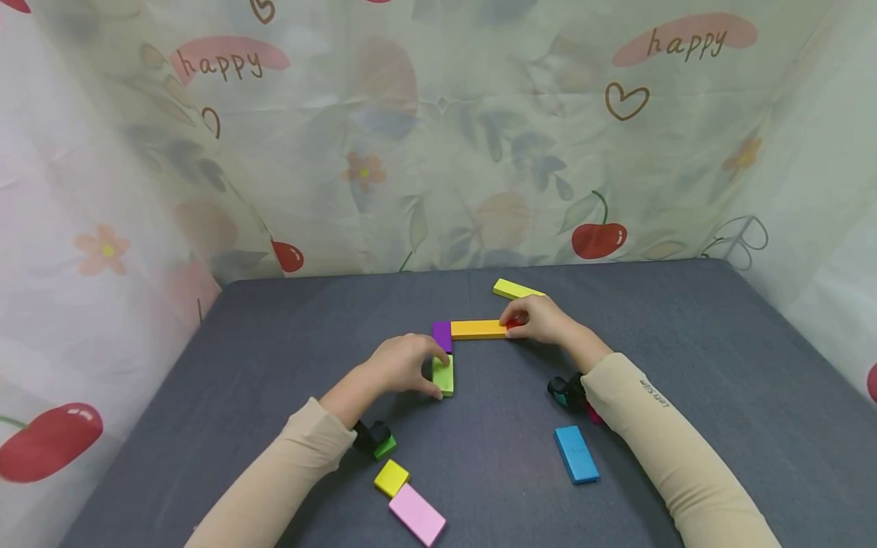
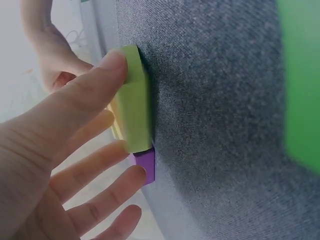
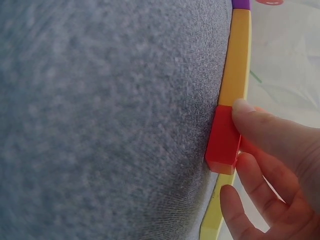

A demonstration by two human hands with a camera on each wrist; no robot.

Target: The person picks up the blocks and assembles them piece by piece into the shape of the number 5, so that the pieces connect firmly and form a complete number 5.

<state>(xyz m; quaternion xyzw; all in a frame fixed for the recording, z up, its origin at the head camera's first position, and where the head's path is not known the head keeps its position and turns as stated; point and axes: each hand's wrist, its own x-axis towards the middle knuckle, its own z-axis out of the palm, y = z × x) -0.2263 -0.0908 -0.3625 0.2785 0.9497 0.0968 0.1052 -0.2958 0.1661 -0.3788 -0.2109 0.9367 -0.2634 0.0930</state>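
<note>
My left hand (image 1: 400,365) is at the light green block (image 1: 443,375), thumb at its near end and fingertips at its far end. That block stands against a purple block (image 1: 441,335); in the left wrist view, my thumb lies over the green block (image 2: 134,112) while the other fingers spread beside it. My right hand (image 1: 541,320) pinches a small red block (image 3: 223,135) between thumb and fingers. The red block meets the right end of a long orange block (image 1: 477,329), whose left end touches the purple one.
Behind my right hand lies a long yellow block (image 1: 515,289). Nearer are a blue block (image 1: 576,454), a yellow square block (image 1: 392,478) touching a pink block (image 1: 417,514), and a green block (image 1: 385,447) partly under the left wrist camera. A magenta piece (image 1: 594,414) peeks out by the right sleeve.
</note>
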